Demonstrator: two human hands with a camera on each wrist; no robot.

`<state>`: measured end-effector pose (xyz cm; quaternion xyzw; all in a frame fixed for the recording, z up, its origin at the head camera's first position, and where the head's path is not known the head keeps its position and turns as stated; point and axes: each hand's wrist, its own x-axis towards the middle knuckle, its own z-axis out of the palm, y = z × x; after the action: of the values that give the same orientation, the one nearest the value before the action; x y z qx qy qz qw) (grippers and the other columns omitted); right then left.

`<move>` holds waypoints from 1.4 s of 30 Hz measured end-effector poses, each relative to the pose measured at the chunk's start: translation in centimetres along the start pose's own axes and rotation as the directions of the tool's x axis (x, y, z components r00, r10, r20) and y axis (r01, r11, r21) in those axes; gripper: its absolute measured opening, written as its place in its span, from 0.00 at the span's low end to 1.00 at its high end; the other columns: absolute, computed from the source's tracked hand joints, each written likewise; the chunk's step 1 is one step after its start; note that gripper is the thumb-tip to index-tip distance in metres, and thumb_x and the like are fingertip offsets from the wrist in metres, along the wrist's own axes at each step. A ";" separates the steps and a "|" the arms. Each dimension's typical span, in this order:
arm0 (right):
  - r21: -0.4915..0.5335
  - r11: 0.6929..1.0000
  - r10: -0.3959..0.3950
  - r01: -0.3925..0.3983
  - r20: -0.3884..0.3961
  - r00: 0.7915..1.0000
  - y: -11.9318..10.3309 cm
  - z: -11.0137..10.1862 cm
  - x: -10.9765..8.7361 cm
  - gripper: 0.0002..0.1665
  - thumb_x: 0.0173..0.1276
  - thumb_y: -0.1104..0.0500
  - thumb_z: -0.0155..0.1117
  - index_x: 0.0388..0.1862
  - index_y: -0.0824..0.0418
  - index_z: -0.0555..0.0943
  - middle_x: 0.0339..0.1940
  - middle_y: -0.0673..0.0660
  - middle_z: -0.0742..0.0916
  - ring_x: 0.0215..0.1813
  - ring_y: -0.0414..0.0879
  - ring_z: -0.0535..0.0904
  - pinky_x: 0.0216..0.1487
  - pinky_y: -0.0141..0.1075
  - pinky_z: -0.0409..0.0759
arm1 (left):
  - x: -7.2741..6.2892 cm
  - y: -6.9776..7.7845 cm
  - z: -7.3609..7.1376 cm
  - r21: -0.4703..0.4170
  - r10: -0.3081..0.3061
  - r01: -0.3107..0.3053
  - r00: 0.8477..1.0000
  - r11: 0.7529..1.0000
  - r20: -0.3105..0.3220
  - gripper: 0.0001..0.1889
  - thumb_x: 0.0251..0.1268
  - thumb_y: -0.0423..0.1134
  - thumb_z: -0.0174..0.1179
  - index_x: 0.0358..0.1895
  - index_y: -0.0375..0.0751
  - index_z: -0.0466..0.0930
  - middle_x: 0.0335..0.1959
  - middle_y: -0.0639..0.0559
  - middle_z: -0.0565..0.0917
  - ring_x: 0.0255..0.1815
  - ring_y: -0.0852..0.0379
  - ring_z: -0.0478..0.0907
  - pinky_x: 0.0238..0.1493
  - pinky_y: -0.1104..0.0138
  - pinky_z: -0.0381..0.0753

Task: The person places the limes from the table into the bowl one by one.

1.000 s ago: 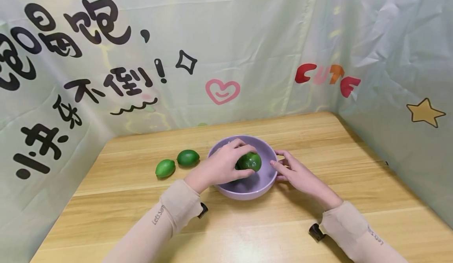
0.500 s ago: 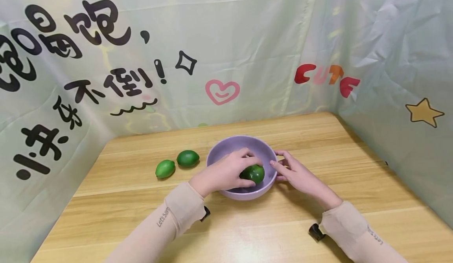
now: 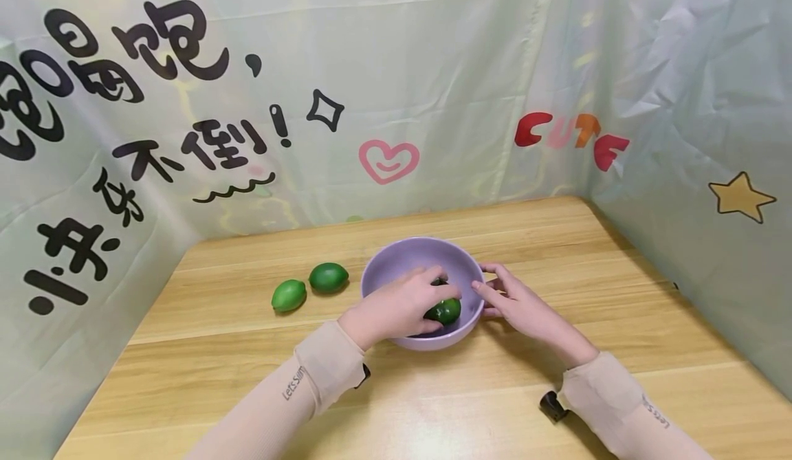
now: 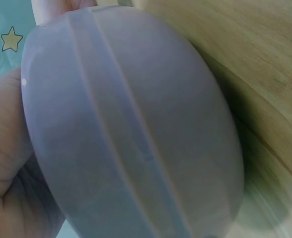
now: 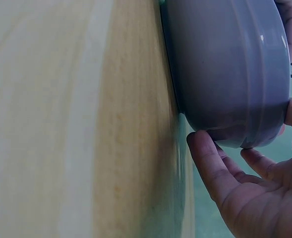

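“喝饱 (image 3: 155,39), 快乐不倒! (image 3: 146,157)” and “CUTE (image 3: 584,131)” on backdrop (image 3: 433,68), “Let's (image 3: 287,390)” on both sleeves (image 3: 278,405), left adding “Slim (image 3: 299,375)”
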<state>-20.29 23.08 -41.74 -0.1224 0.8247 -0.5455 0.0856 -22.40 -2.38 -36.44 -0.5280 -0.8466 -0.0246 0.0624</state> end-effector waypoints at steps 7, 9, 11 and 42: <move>0.005 1.000 0.000 0.000 0.005 1.000 0.0 -0.1 0.0 0.36 0.89 0.51 0.52 0.83 0.70 0.57 0.66 0.78 0.80 0.60 0.60 0.87 0.58 0.42 0.90 | 0.3 0.0 0.3 0.023 -0.006 0.005 1.000 1.000 0.021 0.26 0.66 0.50 0.77 0.65 0.53 0.82 0.58 0.49 0.80 0.51 0.52 0.83 0.58 0.62 0.85; 0.007 1.000 -0.005 0.005 0.008 1.000 0.1 -0.1 0.0 0.36 0.89 0.51 0.52 0.82 0.70 0.57 0.66 0.78 0.79 0.60 0.60 0.88 0.58 0.42 0.90 | 0.3 0.0 0.4 0.019 -0.015 0.015 0.999 1.000 0.034 0.26 0.66 0.50 0.77 0.65 0.54 0.82 0.58 0.50 0.80 0.51 0.53 0.83 0.56 0.63 0.85; 0.010 1.000 -0.009 0.009 0.012 1.000 0.1 -0.1 0.0 0.35 0.89 0.51 0.52 0.82 0.70 0.58 0.66 0.78 0.79 0.60 0.60 0.88 0.58 0.42 0.90 | 0.3 0.0 0.6 0.007 -0.023 0.023 0.999 1.000 0.042 0.26 0.66 0.50 0.77 0.65 0.54 0.82 0.57 0.51 0.80 0.50 0.53 0.83 0.54 0.64 0.86; 0.017 1.000 -0.011 0.011 0.006 1.000 0.0 0.1 -0.1 0.36 0.89 0.51 0.52 0.83 0.70 0.57 0.68 0.80 0.78 0.62 0.62 0.87 0.58 0.41 0.90 | -1.0 -0.4 0.2 -0.083 -0.074 0.075 0.997 0.994 0.024 0.27 0.71 0.49 0.73 0.70 0.50 0.80 0.63 0.47 0.80 0.53 0.54 0.83 0.60 0.62 0.85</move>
<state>-20.15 22.98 -41.76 -0.1277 0.8191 -0.5526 0.0861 -22.31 -3.42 -36.74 -0.4984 -0.8645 -0.0568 0.0307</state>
